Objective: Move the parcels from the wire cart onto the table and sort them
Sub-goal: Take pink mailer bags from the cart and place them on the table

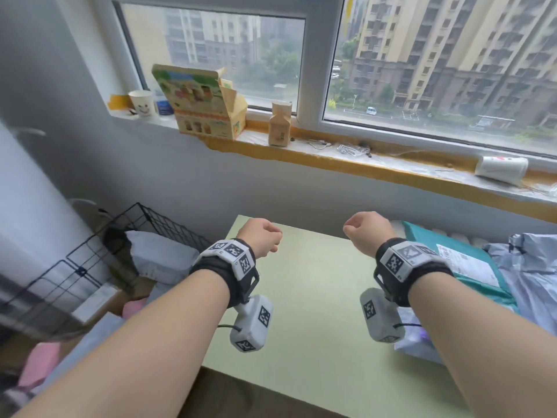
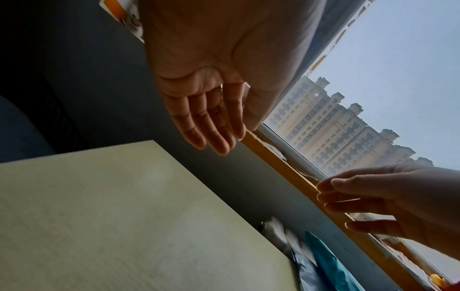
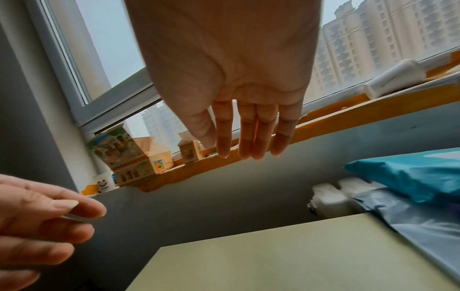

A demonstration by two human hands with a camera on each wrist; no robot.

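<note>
While empty, both hands [image 1: 313,233] outstretched.

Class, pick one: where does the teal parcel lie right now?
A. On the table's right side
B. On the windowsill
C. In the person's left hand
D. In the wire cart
A: the teal parcel lies at the right of the table, beside grey parcels; both hands hold nothing.

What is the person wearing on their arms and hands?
Forearms are bare, no sleeves or gloves. Each wrist has a black strap carrying a white block with black square markers: left wrist unit, right wrist unit. A white marked camera pod with a thin black cable hangs under each.
</note>
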